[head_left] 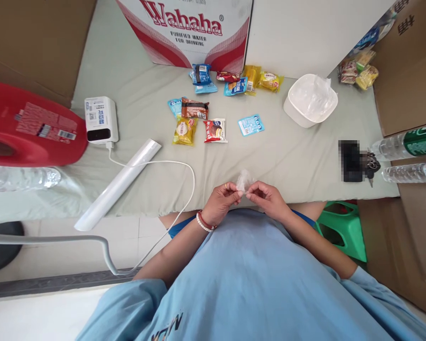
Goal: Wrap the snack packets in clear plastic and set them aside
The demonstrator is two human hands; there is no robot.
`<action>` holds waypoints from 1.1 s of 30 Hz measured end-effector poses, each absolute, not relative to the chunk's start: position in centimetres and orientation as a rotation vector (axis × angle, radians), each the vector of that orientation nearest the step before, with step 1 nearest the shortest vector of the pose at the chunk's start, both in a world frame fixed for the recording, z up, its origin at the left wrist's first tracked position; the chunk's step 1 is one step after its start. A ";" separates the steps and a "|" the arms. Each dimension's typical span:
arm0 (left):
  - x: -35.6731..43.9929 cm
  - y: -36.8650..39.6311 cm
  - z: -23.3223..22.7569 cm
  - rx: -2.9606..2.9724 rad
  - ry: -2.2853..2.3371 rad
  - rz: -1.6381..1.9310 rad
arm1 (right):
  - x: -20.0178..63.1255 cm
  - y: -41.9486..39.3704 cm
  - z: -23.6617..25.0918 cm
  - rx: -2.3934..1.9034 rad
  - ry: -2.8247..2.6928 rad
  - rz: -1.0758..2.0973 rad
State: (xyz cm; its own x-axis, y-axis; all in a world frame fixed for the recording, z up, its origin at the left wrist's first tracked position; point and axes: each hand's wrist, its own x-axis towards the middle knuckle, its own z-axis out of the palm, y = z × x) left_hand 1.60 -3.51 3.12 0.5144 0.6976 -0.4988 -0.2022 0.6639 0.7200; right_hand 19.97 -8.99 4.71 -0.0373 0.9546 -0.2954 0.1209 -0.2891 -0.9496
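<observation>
A small, clear, crumpled plastic bag (244, 179) is pinched between both hands at the table's near edge, close to my body. My left hand (221, 202), with a ring and bracelets, grips its left side between thumb and fingers. On the other side, my right hand (267, 199) pinches it the same way. Beyond them lie a red-and-white snack packet (215, 130), a yellow packet (185, 131), a brown packet (195, 109) and a flat light-blue packet (251, 125). A white plastic tub (301, 110) with clear film in it stands farther right.
More snack packets (234, 85) lie before the Wahaha carton (199, 38). At left are a white power bank (101, 119) with its cable, a white tube (119, 184) and a red jug (31, 123). Keys (372, 165) and plastic bottles (410, 173) lie at right.
</observation>
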 end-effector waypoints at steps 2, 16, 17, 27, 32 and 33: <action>1.4 -3.4 3.1 0.626 0.849 0.574 | 20.5 -8.7 5.0 -1.463 -1.066 1.486; -3.1 -3.6 3.7 0.950 0.802 0.412 | 20.6 -8.6 6.4 -1.416 -0.696 1.630; -2.7 -4.0 3.7 0.968 0.825 0.450 | 20.1 -8.7 6.4 -1.414 -0.730 1.633; 0.0 -5.2 2.4 0.793 0.945 0.676 | 20.1 -8.2 6.4 -1.504 -1.010 1.447; -2.0 -4.1 1.6 0.542 0.933 0.747 | 21.6 -7.7 5.5 -1.528 -0.785 1.431; -2.3 -3.8 1.6 0.517 0.937 0.762 | 21.9 -7.7 5.3 -1.533 -0.742 1.436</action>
State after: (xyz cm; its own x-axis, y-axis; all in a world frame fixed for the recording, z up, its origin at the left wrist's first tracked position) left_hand -2.31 -3.81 1.57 0.3699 0.7702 -0.5196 -0.3519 0.6337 0.6889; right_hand 21.93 -7.68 5.32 0.1522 0.8798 -0.4503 -0.1411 -0.4316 -0.8910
